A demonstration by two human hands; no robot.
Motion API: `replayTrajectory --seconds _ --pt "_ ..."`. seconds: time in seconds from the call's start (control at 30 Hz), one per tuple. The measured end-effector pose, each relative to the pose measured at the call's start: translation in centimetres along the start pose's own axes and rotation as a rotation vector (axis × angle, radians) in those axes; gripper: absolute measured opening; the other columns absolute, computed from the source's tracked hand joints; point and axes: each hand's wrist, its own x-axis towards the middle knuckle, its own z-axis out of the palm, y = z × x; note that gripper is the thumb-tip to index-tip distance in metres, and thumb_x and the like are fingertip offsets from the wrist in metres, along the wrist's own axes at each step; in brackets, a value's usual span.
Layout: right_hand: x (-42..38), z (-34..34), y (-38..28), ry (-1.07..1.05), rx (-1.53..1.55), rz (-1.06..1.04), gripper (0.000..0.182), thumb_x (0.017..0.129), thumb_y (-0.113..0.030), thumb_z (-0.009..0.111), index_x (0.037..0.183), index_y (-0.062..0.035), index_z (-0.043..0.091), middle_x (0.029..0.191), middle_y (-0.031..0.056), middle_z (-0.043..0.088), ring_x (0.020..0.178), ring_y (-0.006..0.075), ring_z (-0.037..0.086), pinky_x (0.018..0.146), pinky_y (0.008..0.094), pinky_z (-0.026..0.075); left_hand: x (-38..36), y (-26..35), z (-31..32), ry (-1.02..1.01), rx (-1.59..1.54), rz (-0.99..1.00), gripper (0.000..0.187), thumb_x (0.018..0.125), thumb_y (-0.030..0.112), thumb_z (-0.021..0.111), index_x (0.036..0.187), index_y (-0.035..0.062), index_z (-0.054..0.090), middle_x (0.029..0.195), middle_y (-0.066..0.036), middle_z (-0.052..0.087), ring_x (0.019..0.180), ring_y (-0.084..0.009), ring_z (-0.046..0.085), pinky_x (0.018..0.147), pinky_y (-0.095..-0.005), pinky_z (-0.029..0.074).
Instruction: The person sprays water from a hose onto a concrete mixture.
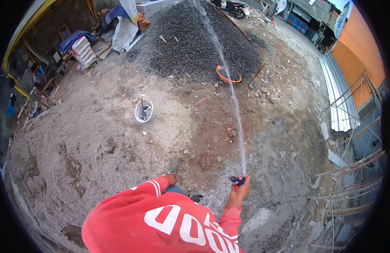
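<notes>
My right hand (238,195) is closed around a blue hose nozzle (239,181). A narrow water jet (236,103) shoots from the nozzle, up and away over the gravel pile (182,40). A pale length of hose (223,178) shows just left of the nozzle. My left hand (172,179) is low beside my leg, beyond the cuff of the red sleeve; its fingers are too small and partly hidden to make out, and nothing is clearly seen in it.
A white bucket (145,112) with stick-like tools stands ahead on the left. An orange basin (228,76) lies at the gravel's foot. Pale sand (73,147) spreads left. Stacked sacks (82,50) are at back left. Corrugated sheets (338,95) and bamboo poles (351,168) line the right.
</notes>
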Motion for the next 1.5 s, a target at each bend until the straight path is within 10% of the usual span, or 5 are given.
replayTrajectory --seconds 1.5 --pt "1.5 -5.1 0.3 0.165 0.032 -0.005 0.018 0.081 -0.029 0.058 0.078 -0.0136 0.049 0.065 -0.002 0.051 0.05 0.0053 0.043 0.038 0.0141 0.036 -0.5 1.3 -1.2 -0.088 -0.031 -0.059 0.028 0.073 0.033 0.056 0.088 0.0123 0.065 0.091 -0.016 0.064 0.088 -0.034 0.06 0.08 -0.04 0.047"
